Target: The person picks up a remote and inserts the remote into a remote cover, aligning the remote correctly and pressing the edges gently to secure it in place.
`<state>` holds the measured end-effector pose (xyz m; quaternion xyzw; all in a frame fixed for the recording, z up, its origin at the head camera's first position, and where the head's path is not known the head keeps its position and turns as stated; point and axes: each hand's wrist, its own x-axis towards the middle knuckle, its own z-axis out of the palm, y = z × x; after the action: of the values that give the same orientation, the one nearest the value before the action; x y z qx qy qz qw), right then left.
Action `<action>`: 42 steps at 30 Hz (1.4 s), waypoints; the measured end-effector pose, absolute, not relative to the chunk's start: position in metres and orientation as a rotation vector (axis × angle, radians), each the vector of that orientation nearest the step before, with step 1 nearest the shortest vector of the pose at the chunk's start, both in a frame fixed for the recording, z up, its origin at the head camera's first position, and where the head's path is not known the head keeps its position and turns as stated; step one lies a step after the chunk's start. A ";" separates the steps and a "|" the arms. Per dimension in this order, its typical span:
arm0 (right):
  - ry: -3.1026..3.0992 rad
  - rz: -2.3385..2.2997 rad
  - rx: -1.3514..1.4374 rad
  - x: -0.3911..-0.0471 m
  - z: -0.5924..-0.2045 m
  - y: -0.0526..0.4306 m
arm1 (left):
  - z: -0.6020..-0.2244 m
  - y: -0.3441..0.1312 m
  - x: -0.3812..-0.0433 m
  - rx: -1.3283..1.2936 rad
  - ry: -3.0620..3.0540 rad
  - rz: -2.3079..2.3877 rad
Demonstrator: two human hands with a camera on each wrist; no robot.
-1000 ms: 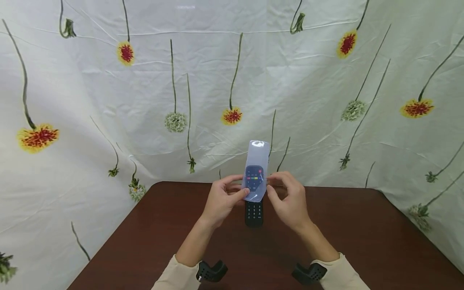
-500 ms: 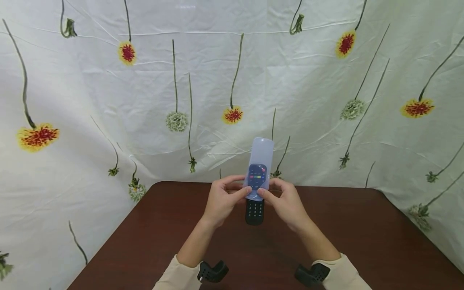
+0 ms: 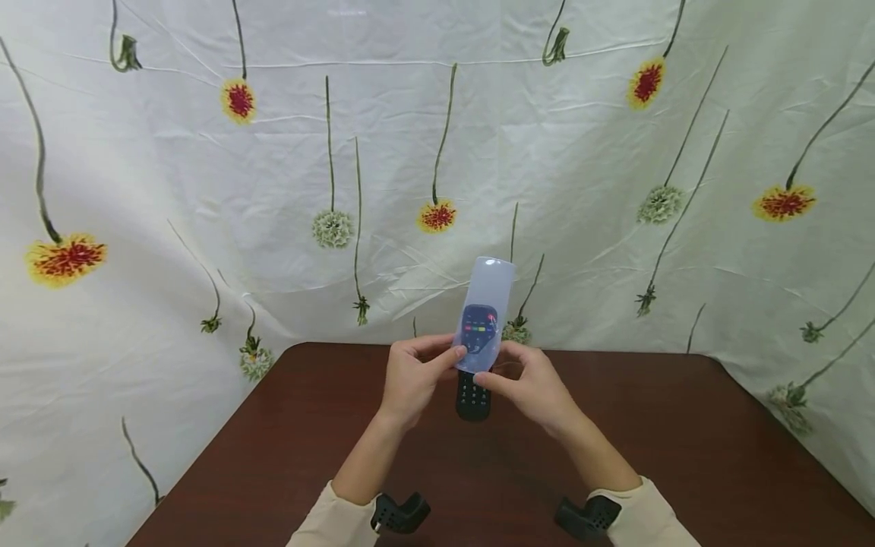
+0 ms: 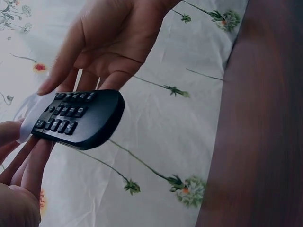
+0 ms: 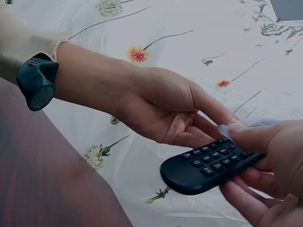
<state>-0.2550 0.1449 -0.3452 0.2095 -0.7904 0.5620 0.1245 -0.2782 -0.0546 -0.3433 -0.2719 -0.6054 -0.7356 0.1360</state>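
A black remote control [image 3: 473,401] is held up above the table, its upper part inside a translucent bluish sleeve [image 3: 493,279]. The sleeve's far end extends past the remote, and the number keys stick out bare below its lower edge. My left hand [image 3: 409,380] grips the sleeved part from the left, thumb on top and fingers beneath. From the right side my right hand [image 3: 536,386] pinches the remote, its thumb lying near the sleeve's lower edge. Both wrist views show the remote's rounded bare end [image 4: 106,116] with fingers under it; part of the sleeve [image 5: 258,123] is hidden behind the left thumb.
A dark reddish-brown table [image 3: 307,456] lies beneath the hands. Behind it hangs a white cloth [image 3: 383,175] printed with flowers. Each wrist wears a black strapped device [image 3: 401,513] at the cuff.
My right hand came in from beside the sleeve and took hold; its thumb then slid from the sleeve down onto the remote's bare part. The left hand keeps its grip, shifting slightly.
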 end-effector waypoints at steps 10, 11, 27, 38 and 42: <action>-2.368 1.605 0.645 -0.257 -0.346 0.144 | -0.343 -0.052 -0.277 -0.742 -1.713 -2.093; -2.358 1.610 0.639 -0.257 -0.346 0.144 | -0.343 -0.052 -0.277 -0.738 -1.719 -2.086; -2.261 1.699 0.585 -0.262 -0.346 0.143 | -0.349 -0.042 -0.280 -0.710 -1.769 -1.967; -2.248 1.706 0.547 -0.266 -0.343 0.144 | -0.352 -0.038 -0.285 -0.726 -1.804 -1.913; -2.266 1.690 0.553 -0.268 -0.343 0.146 | -0.352 -0.036 -0.287 -0.750 -1.791 -1.873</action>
<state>-0.2677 0.1465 -0.3427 0.1902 -0.7800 0.5818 0.1300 -0.2869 -0.0359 -0.3521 -0.2712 -0.6475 -0.6774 0.2200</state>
